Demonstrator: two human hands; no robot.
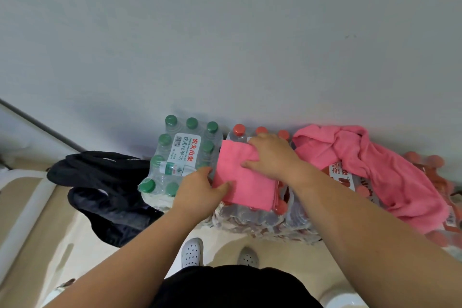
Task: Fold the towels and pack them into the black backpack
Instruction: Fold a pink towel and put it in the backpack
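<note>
head view is showing two pink towels, one black backpack and several shrink-wrapped packs of bottled water lined up against a grey wall (225, 32). one folded towel (246, 180) is lying flat on top of a red-capped pack (250, 217), right in the middle. the left hand (200, 187) is pinching this towel at its near left edge, thumb lying on top. the right hand (272, 155) is grasping it too, fingers bending over its far edge and thumb pressing on the upper surface. the second towel, a crumpled towel (375, 165), is sprawling unfolded over another red-capped pack (342, 177) to the right, well apart from the hands. one green-capped pack (180, 155) is standing just left of the folded towel, with eight green caps showing. the black backpack (107, 192) is slumping on the beige floor (62, 245) just beside that green-capped pack, on its left; whether it is open i cannot tell. two perforated shoes are showing below, one white shoe (192, 252) and one grey shoe (247, 256).
</note>
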